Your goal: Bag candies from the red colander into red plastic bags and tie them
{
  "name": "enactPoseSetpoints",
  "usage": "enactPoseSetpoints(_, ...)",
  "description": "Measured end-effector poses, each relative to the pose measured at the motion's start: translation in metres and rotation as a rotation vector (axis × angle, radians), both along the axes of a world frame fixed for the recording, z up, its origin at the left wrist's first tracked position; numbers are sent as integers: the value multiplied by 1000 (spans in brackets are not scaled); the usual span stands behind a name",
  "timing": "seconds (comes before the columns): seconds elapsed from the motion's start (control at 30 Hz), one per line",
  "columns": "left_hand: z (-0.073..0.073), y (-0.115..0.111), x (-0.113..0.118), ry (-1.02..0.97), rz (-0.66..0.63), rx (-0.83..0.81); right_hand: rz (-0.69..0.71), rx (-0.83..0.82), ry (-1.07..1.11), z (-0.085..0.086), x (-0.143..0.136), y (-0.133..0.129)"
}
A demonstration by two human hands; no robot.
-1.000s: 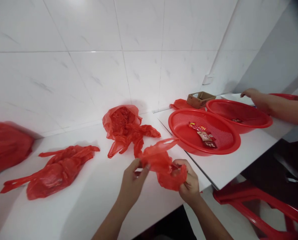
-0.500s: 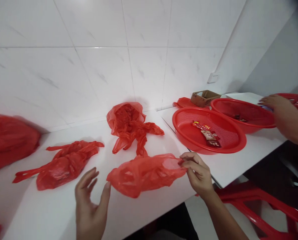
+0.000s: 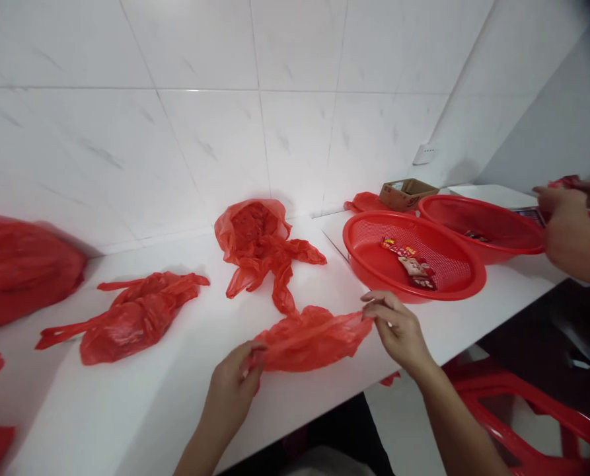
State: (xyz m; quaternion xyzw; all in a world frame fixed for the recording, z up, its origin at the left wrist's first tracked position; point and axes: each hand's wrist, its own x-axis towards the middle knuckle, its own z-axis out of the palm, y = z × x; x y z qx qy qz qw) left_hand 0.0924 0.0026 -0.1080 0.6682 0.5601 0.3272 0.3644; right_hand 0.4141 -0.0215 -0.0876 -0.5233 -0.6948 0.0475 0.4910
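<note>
A thin red plastic bag is stretched between my two hands just over the front of the white table. My left hand pinches its left end, thumb against fingers. At the other end my right hand grips the bag's edge between thumb and fingertips. Behind the bag lies a crumpled heap of red plastic bags, with a twisted strand trailing toward the held bag. To the left rests a filled red bag with its handles spread out.
A red perforated basket with several snack packets stands at right. Beyond it are a second red basket, a small cardboard box and a co-worker's hands. A large red bag sits at far left; a red stool is below.
My left hand, open beside the bag before, has moved right and closed on its left end. The bag is now drawn flatter. The co-worker's hands have lifted and hold something red.
</note>
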Motion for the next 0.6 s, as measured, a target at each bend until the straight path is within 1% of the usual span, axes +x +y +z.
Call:
enactPoseSetpoints(0.07,14,-8,4,-200,12,-266,-126,-12,-13,11,1,-5)
enactPoseSetpoints(0.1,20,-12,9,-299,-4,-350,-159,5,9,20,-4,-9)
enactPoseSetpoints(0.13,26,-14,14,-394,-31,-398,-157,30,44,30,-13,-15)
enactPoseSetpoints(0.17,31,-16,20,-487,-62,-421,-110,49,74,39,-26,-21)
enactPoseSetpoints(0.2,34,-17,25,-578,-85,-437,-23,50,85,47,-39,-26)
enactPoseSetpoints(0.23,38,-17,30,-669,-85,-456,98,20,58,52,-52,-29)
enactPoseSetpoints(0.27,41,-17,33,-756,-59,-492,203,-33,-4,53,-63,-30)
enactPoseSetpoints(0.3,43,-17,34,-835,-8,-540,270,-106,-93,51,-70,-28)
enactPoseSetpoints(0.33,45,-17,32,-909,50,-591,290,-190,-190,45,-73,-25)
enactPoseSetpoints(0.37,47,-17,28,-974,112,-638,268,-271,-278,36,-71,-20)
enactPoseSetpoints(0.43,48,-16,12,-1077,234,-694,189,-401,-385,18,-57,-12)
enactPoseSetpoints(0.47,47,-15,2,-1114,292,-692,169,-440,-407,11,-47,-9)
enactPoseSetpoints(0.5,46,-14,-8,-1139,351,-678,179,-469,-410,8,-37,-9)
enactPoseSetpoints(0.53,44,-13,-17,-1146,406,-663,226,-497,-391,9,-29,-9)
enactPoseSetpoints(0.6,39,-12,-27,-1129,485,-670,415,-588,-295,22,-18,-12)
